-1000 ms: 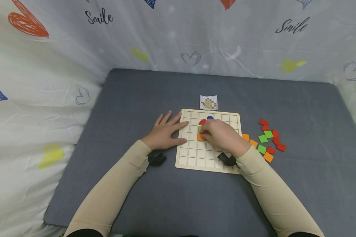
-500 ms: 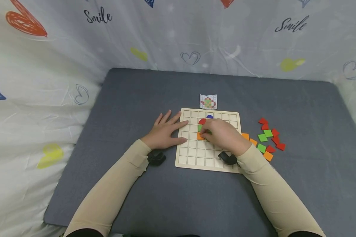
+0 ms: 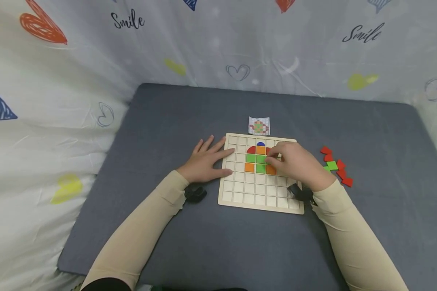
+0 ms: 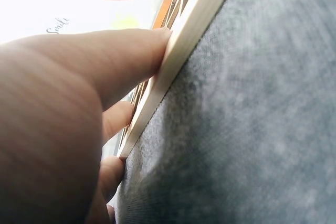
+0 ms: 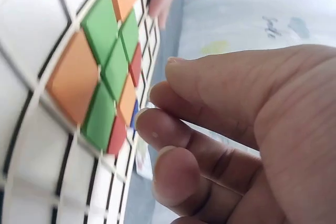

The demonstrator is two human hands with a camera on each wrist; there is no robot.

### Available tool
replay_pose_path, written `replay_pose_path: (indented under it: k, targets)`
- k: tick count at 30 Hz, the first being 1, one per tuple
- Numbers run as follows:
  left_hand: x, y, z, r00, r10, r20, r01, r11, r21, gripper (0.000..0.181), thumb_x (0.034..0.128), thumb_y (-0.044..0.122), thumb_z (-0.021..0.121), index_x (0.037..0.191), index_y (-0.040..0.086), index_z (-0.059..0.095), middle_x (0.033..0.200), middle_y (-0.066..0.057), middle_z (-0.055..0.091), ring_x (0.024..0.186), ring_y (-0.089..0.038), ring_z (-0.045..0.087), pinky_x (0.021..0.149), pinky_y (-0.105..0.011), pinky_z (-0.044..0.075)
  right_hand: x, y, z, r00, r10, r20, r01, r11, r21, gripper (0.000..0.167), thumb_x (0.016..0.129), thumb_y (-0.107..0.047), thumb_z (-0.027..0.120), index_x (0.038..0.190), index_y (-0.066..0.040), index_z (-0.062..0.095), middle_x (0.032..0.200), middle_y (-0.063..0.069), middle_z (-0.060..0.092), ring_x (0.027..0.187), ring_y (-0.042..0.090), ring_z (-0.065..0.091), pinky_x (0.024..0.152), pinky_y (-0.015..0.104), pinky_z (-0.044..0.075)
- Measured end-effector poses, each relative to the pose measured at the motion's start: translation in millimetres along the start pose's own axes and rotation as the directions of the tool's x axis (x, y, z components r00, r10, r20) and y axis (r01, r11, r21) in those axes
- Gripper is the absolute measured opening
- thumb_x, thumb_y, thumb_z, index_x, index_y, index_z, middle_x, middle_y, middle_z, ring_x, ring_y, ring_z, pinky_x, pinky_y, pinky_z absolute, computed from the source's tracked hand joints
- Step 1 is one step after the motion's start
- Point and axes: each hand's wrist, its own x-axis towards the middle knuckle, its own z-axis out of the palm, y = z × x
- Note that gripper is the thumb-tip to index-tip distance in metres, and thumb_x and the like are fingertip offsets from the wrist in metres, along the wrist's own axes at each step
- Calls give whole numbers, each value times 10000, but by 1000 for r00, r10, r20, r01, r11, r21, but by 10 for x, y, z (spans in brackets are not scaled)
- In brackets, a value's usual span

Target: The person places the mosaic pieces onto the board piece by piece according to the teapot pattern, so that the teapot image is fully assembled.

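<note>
A light wooden grid board (image 3: 240, 198) lies on the table with coloured tiles set in its cells. At the top sits a blue half-round tile (image 3: 261, 144); below it come red rounded tiles (image 3: 251, 150), orange squares (image 3: 249, 167) and green squares (image 3: 261, 168). My left hand (image 3: 203, 165) rests spread at the board's left edge, thumb touching the wooden rim in the left wrist view. My right hand (image 3: 296, 163) hovers over the board's right side. In the right wrist view its fingers (image 5: 176, 174) are loosely bent, with nothing between them.
A small printed pattern card (image 3: 259, 126) lies just beyond the board. To the right, loose red tiles (image 3: 341, 173) and green tiles (image 3: 332, 165) lie scattered, partly hidden by the right arm. A printed curtain (image 3: 240, 48) hangs behind the table.
My right hand has moved right and lifted off the tiles, uncovering the middle and right ones. The left hand stays at the board's edge. The head view has shifted slightly.
</note>
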Motion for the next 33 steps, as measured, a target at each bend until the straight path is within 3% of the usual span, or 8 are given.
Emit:
replay_pose_path:
  k: [11, 20, 27, 33]
  targets:
    - [8, -5, 0, 1000, -2, -5, 2, 1000, 6, 771, 989, 639, 616, 1653, 349, 354, 1773, 17, 67, 1633, -303, -100, 1287, -550, -122, -279, 258, -258, 989, 146, 32, -148, 988, 48, 188, 1009, -185, 706, 1106, -47, 788, 994, 87, 741, 616, 177, 553, 596, 343, 484]
    - [7, -2, 7, 1000, -3, -3, 3, 1000, 6, 763, 991, 636, 617, 1651, 350, 361, 1773, 19, 70, 1633, -298, -100, 1287, -542, -127, -479, 555, -347, 982, 184, 40, -185, 983, 15, 197, 997, -96, 701, 1166, -19, 767, 1065, 142, 748, 712, 182, 611, 658, 363, 513]
    - [2, 4, 7, 1000, -8, -6, 8, 1000, -1, 765, 987, 631, 627, 1648, 347, 367, 1771, 20, 75, 1634, -296, -99, 1287, -544, -124, -600, 754, -421, 976, 194, 96, -191, 981, -45, 266, 967, -27, 683, 1225, 14, 735, 1112, 192, 717, 905, 298, 635, 756, 450, 514]
    - [10, 2, 13, 1000, -9, -2, 9, 1000, 3, 766, 989, 629, 625, 1651, 350, 359, 1772, 22, 66, 1633, -295, -104, 1286, -541, -128, -673, 874, -467, 947, 270, 175, -270, 963, -22, 350, 892, 5, 654, 1234, 60, 704, 1012, 195, 643, 757, 247, 528, 645, 350, 447]
